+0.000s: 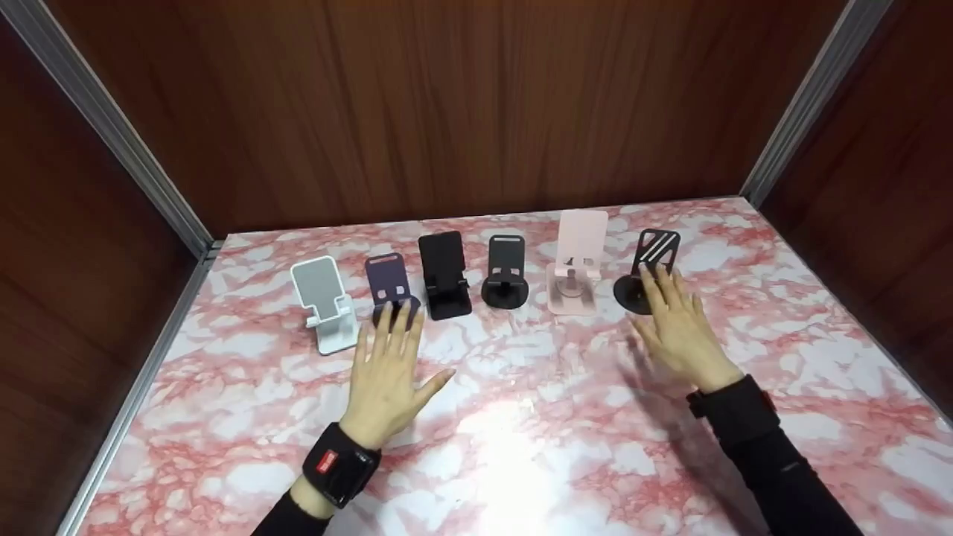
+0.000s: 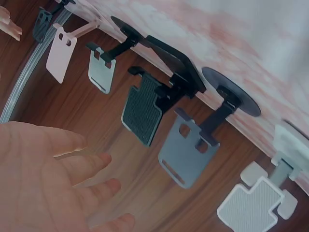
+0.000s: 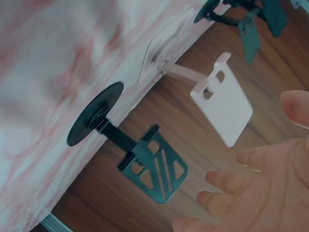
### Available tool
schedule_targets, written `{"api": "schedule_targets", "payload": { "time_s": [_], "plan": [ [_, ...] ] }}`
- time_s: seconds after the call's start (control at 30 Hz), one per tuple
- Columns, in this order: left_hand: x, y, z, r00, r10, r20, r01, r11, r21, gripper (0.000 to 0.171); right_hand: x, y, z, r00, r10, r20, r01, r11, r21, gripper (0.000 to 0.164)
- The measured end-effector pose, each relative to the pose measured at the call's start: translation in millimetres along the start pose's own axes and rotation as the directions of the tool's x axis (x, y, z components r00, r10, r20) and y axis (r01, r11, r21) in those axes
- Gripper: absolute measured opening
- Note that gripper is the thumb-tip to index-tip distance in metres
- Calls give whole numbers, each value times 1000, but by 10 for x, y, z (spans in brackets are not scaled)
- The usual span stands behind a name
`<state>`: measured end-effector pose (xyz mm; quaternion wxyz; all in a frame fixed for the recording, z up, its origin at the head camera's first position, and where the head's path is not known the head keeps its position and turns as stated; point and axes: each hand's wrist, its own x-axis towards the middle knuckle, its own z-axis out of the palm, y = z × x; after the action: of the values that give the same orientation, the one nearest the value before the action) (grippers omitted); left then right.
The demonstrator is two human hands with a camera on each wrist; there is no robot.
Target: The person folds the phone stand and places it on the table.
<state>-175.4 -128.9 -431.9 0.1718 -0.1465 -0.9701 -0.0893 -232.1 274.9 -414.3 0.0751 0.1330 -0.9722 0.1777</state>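
Note:
Several phone stands stand in a row on the table. My left hand (image 1: pixel 385 383), fingers spread and straight, hovers in front of the dark purple phone stand (image 1: pixel 387 277); the left wrist view shows its palm empty. To that stand's left is a white and grey phone stand (image 1: pixel 319 286), and to its right a thick black phone stand (image 1: pixel 443 262). My right hand (image 1: pixel 685 339) extends its fingers before the black phone stand with slanted slots (image 1: pixel 657 249), hiding part of it, and holds nothing. Between the hands stand a small black phone stand (image 1: pixel 506 253) and a pink phone stand (image 1: pixel 583 234).
The table (image 1: pixel 551 424) has a red and white marbled top with a bright glare near its front. Brown wood-grain panels (image 1: pixel 476 112) close off the back and both sides, joined by metal corner posts (image 1: pixel 811 97).

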Motion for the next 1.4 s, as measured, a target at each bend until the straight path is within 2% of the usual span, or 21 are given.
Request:
{"api": "schedule_targets", "payload": {
  "time_s": [0.17, 0.33, 0.5, 0.7, 0.97, 1.2, 1.3, 1.4],
  "plan": [
    [83, 28, 74, 1000, 21, -11, -21, 1000, -8, 89, 127, 156, -23, 999, 35, -9, -34, 995, 92, 75],
    [148, 93, 126, 999, 43, 13, -43, 999, -1, 89, 229, 301, -18, 995, 93, -29, -87, 984, 158, 79],
    [210, 164, 194, 997, 83, -6, -83, 996, 25, 88, 347, 434, 4, 989, 119, -86, -98, 972, 212, 79],
    [309, 241, 264, 996, 88, 8, -88, 995, 37, 87, 489, 531, -1, 981, 164, -98, -129, 947, 296, 76],
    [403, 359, 305, 996, 90, 22, -90, 996, -14, 86, 614, 613, 24, 943, 283, -177, -188, 888, 421, 65],
    [496, 437, 324, 994, 79, 80, -76, 996, -45, 86, 682, 671, 48, 894, 354, -275, -198, 862, 467, 44],
    [542, 447, 340, 992, 73, 108, -69, 997, -35, 87, 705, 696, 57, 890, 362, -278, -182, 840, 510, 35],
    [581, 446, 359, 990, 67, 128, -65, 998, -22, 87, 727, 724, 66, 891, 371, -262, -160, 796, 584, 30]
  ]
}}
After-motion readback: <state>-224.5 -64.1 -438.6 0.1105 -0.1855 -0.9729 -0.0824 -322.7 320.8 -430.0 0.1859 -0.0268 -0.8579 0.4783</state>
